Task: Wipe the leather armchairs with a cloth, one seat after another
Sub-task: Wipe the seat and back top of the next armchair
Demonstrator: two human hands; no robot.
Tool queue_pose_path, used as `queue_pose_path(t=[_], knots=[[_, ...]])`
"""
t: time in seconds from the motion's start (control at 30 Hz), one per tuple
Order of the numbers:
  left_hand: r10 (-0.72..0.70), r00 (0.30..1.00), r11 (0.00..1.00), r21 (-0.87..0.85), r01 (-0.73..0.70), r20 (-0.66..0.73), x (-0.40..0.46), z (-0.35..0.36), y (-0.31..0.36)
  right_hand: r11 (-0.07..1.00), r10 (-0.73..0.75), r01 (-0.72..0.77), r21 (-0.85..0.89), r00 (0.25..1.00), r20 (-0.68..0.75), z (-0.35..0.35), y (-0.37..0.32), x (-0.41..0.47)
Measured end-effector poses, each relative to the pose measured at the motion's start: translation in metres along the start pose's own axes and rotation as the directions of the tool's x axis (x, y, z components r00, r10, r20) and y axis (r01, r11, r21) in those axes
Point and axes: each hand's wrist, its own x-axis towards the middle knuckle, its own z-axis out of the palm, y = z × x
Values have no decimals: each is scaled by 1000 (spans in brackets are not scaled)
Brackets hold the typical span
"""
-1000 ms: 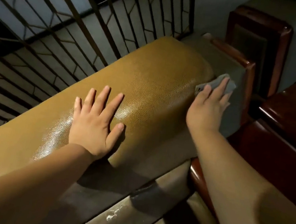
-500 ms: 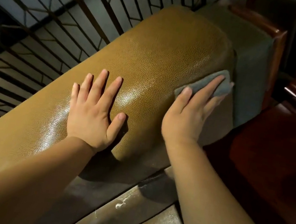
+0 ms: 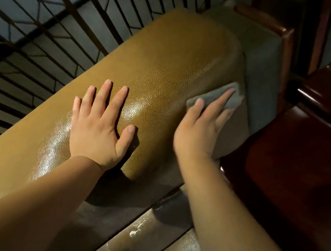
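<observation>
The fingers (image 3: 103,98) of the left hand (image 3: 99,128) lie straight and spread wide, palm flat on the top of the tan, pebble-grained leather armchair back (image 3: 170,61), holding nothing; the thumb points toward 1 o'clock, apart from the other digits. The fingers (image 3: 220,103) of the right hand (image 3: 197,134) are also stretched out, pressing a small grey folded cloth (image 3: 232,99) flat against the leather at its right end; the cloth sits at about 2 o'clock from the left hand, its far corner showing past the fingertips; the right hand is slightly blurred. Just beyond the cloth, at 1 o'clock, a grey-green upholstered side panel (image 3: 262,71) meets a glossy reddish-brown wooden armrest (image 3: 286,42); at 3 o'clock lies more dark polished red-brown wood (image 3: 306,158). At 10 and 11 o'clock a dark metal window grille (image 3: 54,12) with slanted bars runs behind the chair; at 6 o'clock a scuffed brown leather seat edge (image 3: 134,233) shows pale specks.
</observation>
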Motion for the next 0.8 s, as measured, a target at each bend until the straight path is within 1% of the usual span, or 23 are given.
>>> queue_pose_path(t=[0.03, 0.1, 0.13, 0.17, 0.2, 0.23, 0.3, 0.37, 0.43, 0.5, 0.57, 0.6, 0.67, 0.73, 0.8], knots=[[0, 1000, 1000, 8, 0, 6, -1, -1, 0, 1000, -8, 7, 7, 999, 40, 6, 2, -29], [5, 1000, 1000, 13, -5, 11, -1, -2, -1, 997, -70, 74, -25, 989, 127, 12, 8, -84], [7, 1000, 1000, 11, -7, 12, -1, -2, 0, 992, -99, 109, -61, 983, 154, 13, 15, -96], [8, 1000, 1000, 13, -8, 10, -2, -2, 0, 985, -136, 152, -86, 977, 163, 11, 21, -87], [9, 1000, 1000, 14, -9, 3, -1, -2, -1, 981, -155, 169, -90, 978, 141, 7, 23, -63], [11, 1000, 1000, 11, -11, -3, -1, -1, -2, 987, -135, 143, -74, 986, 100, 0, 23, -31], [11, 1000, 1000, -9, -11, -20, -2, 0, -2, 999, -21, 22, -42, 999, 38, -21, 20, 43], [12, 999, 1000, -7, -13, -45, -2, 2, -2, 995, 102, -102, -11, 994, 42, -37, 32, 90], [10, 998, 1000, -10, -11, -59, -3, 2, 0, 985, 174, -174, 0, 984, 50, -36, 59, 77], [7, 998, 1000, -8, -7, -63, -3, 2, 1, 980, 198, -197, -19, 976, 96, -19, 80, 5], [5, 998, 1000, -9, -5, -60, -4, 1, 1, 977, 209, -195, -88, 956, 206, 1, 87, -78], [15, 998, 1000, -11, -16, -60, -5, 0, 2, 973, 222, -198, -119, 945, 238, 7, 87, -102], [78, 995, 997, 10, -77, -65, -7, 0, 1, 972, 224, -201, -119, 946, 233, 17, 89, -95], [182, 981, 983, 49, -179, -66, -7, 0, 2, 979, 204, -199, -49, 968, 142, 10, 88, -39], [238, 969, 969, 79, -233, -72, -8, 2, 1, 975, 218, -220, 32, 975, 44, -4, 91, 24]])
